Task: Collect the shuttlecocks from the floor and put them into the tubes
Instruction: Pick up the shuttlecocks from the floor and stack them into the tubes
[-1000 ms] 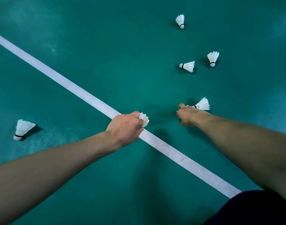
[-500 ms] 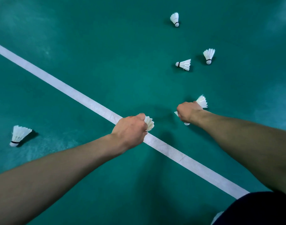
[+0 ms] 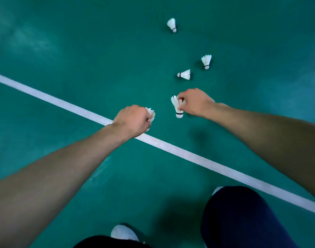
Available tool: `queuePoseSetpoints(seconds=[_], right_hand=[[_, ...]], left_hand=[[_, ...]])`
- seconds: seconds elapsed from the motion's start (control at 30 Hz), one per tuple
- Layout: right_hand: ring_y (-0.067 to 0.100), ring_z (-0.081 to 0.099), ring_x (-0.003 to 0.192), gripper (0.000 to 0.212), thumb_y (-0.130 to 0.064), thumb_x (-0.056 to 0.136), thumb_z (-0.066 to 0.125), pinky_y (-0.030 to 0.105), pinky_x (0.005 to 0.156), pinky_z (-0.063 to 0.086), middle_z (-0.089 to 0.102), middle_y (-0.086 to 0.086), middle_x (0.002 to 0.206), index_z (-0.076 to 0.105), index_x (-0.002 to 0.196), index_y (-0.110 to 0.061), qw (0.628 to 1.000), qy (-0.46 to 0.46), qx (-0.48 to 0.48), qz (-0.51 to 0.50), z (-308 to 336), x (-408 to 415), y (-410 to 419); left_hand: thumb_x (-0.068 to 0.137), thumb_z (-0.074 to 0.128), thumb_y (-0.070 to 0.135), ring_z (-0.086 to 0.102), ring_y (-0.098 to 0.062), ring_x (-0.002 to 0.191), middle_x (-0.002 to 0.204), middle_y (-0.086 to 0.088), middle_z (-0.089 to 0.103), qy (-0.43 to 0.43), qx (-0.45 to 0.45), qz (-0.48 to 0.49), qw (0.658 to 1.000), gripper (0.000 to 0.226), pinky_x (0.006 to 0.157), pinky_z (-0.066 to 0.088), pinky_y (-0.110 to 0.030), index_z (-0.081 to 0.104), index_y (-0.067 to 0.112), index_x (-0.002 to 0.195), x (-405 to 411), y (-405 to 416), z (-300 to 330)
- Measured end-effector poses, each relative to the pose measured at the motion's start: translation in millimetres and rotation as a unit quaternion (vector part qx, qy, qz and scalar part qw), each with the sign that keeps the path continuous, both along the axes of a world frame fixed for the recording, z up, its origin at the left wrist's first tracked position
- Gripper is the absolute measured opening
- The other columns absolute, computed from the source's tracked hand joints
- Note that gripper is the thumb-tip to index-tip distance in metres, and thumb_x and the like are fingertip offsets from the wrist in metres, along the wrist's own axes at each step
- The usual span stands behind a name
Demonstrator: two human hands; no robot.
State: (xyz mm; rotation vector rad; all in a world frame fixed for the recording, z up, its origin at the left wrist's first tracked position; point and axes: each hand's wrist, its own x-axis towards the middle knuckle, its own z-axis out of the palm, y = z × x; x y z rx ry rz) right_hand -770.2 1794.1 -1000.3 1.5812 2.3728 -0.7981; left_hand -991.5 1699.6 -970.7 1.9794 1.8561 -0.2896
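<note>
My left hand (image 3: pixel 133 120) grips a white shuttlecock (image 3: pixel 151 114); only its feather edge shows past my knuckles. My right hand (image 3: pixel 196 102) pinches another white shuttlecock (image 3: pixel 176 106) by its feathers, cork end pointing down, lifted off the green floor. Three more shuttlecocks lie on the floor beyond my hands: one close ahead (image 3: pixel 184 74), one to its right (image 3: pixel 206 61), one farthest away (image 3: pixel 172 25). No tube is in view.
A white court line (image 3: pixel 189 155) runs diagonally from the left edge to the lower right across the green floor. My dark trouser legs (image 3: pixel 242 217) and a white shoe (image 3: pixel 123 232) fill the bottom of the view.
My right hand has lifted its shuttlecock off the floor and turned it cork down. The view has risen and shifted, bringing my legs into sight and dropping the far-left shuttlecock out of frame.
</note>
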Motion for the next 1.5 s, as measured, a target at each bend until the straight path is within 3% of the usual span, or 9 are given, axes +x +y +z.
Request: queuePoseSetpoints(seconds=[0.13, 0.33, 0.47, 0.57, 0.8, 1.03, 1.2, 1.37, 1.5], right_hand=[[0.021, 0.061, 0.089, 0.012, -0.025, 0.093, 0.069, 0.029, 0.078, 0.048, 0.075, 0.001, 0.104, 0.074, 0.103, -0.021, 0.988, 0.107, -0.001, -0.108, 243.5, 26.1, 12.7], [0.017, 0.059, 0.067, 0.004, -0.022, 0.093, 0.068, 0.026, 0.062, 0.044, 0.069, -0.014, 0.089, 0.069, 0.097, -0.023, 0.907, 0.306, 0.056, -0.284, 465.6, 51.4, -19.0], [0.013, 0.045, 0.045, 0.003, -0.030, 0.090, 0.069, 0.027, 0.048, 0.039, 0.064, -0.017, 0.068, 0.068, 0.088, -0.028, 0.841, 0.410, 0.089, -0.342, 586.4, 70.5, -42.7], [0.018, 0.049, 0.050, 0.005, -0.032, 0.089, 0.067, 0.036, 0.049, 0.051, 0.067, -0.016, 0.079, 0.067, 0.086, -0.028, 0.797, 0.465, 0.137, -0.361, 659.9, 91.5, -44.6], [0.010, 0.026, 0.050, 0.020, -0.041, 0.070, 0.058, 0.023, 0.042, 0.026, 0.041, -0.016, 0.054, 0.048, 0.071, -0.024, 0.733, 0.474, 0.265, -0.411, 753.7, 118.1, -92.8], [0.020, 0.039, 0.050, 0.023, -0.039, 0.075, 0.060, 0.052, 0.044, 0.045, 0.049, -0.006, 0.058, 0.054, 0.081, -0.017, 0.649, 0.411, 0.394, -0.505, 792.7, 108.1, -226.3], [0.021, 0.043, 0.049, 0.019, -0.012, 0.091, 0.068, 0.057, 0.047, 0.048, 0.053, -0.008, 0.057, 0.056, 0.077, -0.014, 0.610, 0.335, 0.464, -0.548, 826.3, 105.5, -336.2], [0.008, 0.048, 0.044, 0.023, -0.017, 0.095, 0.068, 0.045, 0.053, 0.055, 0.066, -0.011, 0.070, 0.056, 0.076, -0.023, 0.577, 0.240, 0.524, -0.578, 859.2, 101.4, -461.2], [0.023, 0.056, 0.040, 0.020, -0.022, 0.098, 0.067, 0.037, 0.046, 0.051, 0.071, -0.005, 0.078, 0.059, 0.080, -0.024, 0.532, 0.175, 0.545, -0.624, 874.3, 100.4, -585.0]], left_hand=[[0.085, 0.070, 0.050, 0.061, -0.027, 0.081, 0.087, 0.000, 0.072, 0.001, 0.002, -0.007, 1.000, 0.012, 0.065, 0.040, -0.028, 0.076, 0.043, 0.092, 9.6, 32.9, 238.4], [0.085, 0.072, 0.052, 0.057, -0.017, 0.068, 0.061, 0.010, 0.060, -0.024, 0.003, -0.034, 0.999, 0.011, 0.057, 0.038, -0.027, 0.075, 0.041, 0.084, 37.2, 59.9, 474.2], [0.089, 0.067, 0.049, 0.059, -0.024, 0.081, 0.083, 0.004, 0.071, 0.019, 0.076, -0.129, 0.989, 0.016, 0.066, 0.046, -0.033, 0.073, 0.034, 0.089, 66.1, 71.6, 602.4], [0.090, 0.064, 0.047, 0.062, -0.023, 0.085, 0.089, 0.007, 0.070, 0.027, 0.142, -0.212, 0.967, 0.015, 0.072, 0.051, -0.036, 0.065, 0.033, 0.087, 84.2, 74.2, 673.5], [0.094, 0.054, 0.044, 0.042, -0.018, 0.059, 0.061, 0.012, 0.039, -0.014, 0.269, -0.349, 0.897, 0.024, 0.052, 0.024, -0.034, 0.034, 0.036, 0.083, 103.5, 57.6, 770.9], [0.096, 0.062, 0.041, 0.047, -0.026, 0.066, 0.074, 0.002, 0.059, -0.109, 0.331, -0.480, 0.805, 0.017, 0.059, 0.033, -0.034, 0.051, 0.031, 0.087, 115.8, 27.9, 825.5], [0.094, 0.066, 0.040, 0.055, -0.025, 0.070, 0.083, 0.007, 0.066, -0.152, 0.342, -0.598, 0.708, 0.008, 0.059, 0.031, -0.030, 0.061, 0.034, 0.091, 145.1, -39.1, 854.2], [0.097, 0.060, 0.043, 0.065, -0.021, 0.092, 0.105, 0.012, 0.070, -0.161, 0.357, -0.715, 0.580, 0.018, 0.067, 0.044, -0.030, 0.070, 0.028, 0.098, 197.5, -143.2, 887.6], [0.099, 0.057, 0.042, 0.065, -0.015, 0.093, 0.111, 0.017, 0.066, -0.195, 0.361, -0.767, 0.494, 0.019, 0.070, 0.046, -0.029, 0.073, 0.031, 0.101, 237.3, -252.6, 909.8]])
